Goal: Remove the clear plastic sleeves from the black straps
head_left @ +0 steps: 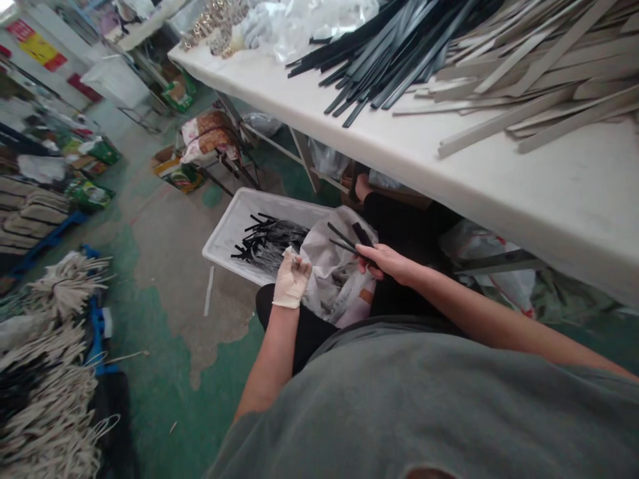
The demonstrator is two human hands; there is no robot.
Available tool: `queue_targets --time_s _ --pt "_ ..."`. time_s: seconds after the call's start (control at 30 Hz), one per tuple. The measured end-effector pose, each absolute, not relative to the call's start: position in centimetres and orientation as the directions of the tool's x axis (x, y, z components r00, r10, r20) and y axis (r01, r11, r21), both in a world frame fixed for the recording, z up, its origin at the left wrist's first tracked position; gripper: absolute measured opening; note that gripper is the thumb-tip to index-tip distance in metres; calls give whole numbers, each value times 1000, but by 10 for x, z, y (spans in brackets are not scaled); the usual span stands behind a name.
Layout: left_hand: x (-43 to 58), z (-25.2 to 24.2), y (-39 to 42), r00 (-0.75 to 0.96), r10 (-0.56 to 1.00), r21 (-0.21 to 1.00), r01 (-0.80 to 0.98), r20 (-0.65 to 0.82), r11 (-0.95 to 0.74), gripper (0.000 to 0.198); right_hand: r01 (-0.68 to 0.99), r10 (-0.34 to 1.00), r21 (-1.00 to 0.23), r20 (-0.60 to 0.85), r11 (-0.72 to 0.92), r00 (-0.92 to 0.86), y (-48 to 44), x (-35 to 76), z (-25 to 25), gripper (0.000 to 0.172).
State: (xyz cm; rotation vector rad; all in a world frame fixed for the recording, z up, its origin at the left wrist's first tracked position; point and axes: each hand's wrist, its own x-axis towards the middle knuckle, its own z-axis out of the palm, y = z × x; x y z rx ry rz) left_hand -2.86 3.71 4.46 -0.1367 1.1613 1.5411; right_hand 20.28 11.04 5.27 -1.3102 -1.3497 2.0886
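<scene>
My left hand (292, 279) wears a white glove and is closed in a pinch over a crumpled white plastic bag (332, 266) on my lap; what it pinches is too small to name. My bare right hand (384, 261) is closed around a few thin black strips (344, 238) that stick out to the upper left. Just beyond both hands a white plastic bin (229, 229) on the floor holds a heap of black strips (272, 243).
A white table (499, 179) runs along the right, carrying piles of black strips (394, 46) and beige strips (544, 73). Bundles of cream cords (54, 346) lie on the floor at left. Boxes and a small stool (210, 143) stand further back on the green floor.
</scene>
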Motion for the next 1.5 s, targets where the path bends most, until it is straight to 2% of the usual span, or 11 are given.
queue_targets --time_s 0.07,0.17,0.27,0.33,0.4,0.47,0.57,0.7,1.1,1.3,1.5 --pt "-34 52 49 -508 657 678 -735 -557 7 24 219 736 -878 -476 -425 -481 108 213 60 32" --pt "-55 73 61 -831 527 881 -374 -180 -289 22 231 784 -883 -469 -408 -406 109 226 67 35" --pt "-70 96 65 -907 412 910 -92 91 -403 24 247 760 -869 -494 -428 -422 108 232 72 34" --pt "-66 99 64 -838 545 913 -238 -20 -333 23 257 745 -872 -489 -416 -453 104 229 77 32" --pt "-50 89 59 -668 689 850 -506 -281 -144 24 249 767 -889 -458 -385 -448 98 223 83 32" --pt "-28 70 51 -482 715 709 -705 -507 27 25 258 807 -906 -417 -334 -419 92 215 87 31" --pt "2 41 38 -322 684 532 -839 -655 114 26 309 839 -921 -356 -238 -413 86 205 86 31" --pt "24 27 25 -248 660 449 -880 -709 152 23 346 839 -924 -312 -161 -445 84 201 75 37" --pt "31 28 20 -215 625 434 -873 -750 221 21 466 871 -884 -258 -38 -419 84 200 61 36" --pt "32 28 21 -190 624 404 -888 -758 220 22 610 872 -758 -119 229 -475 83 196 62 32" --pt "35 27 19 -178 649 415 -880 -740 232 20 705 877 -637 -93 311 -471 85 193 61 30"
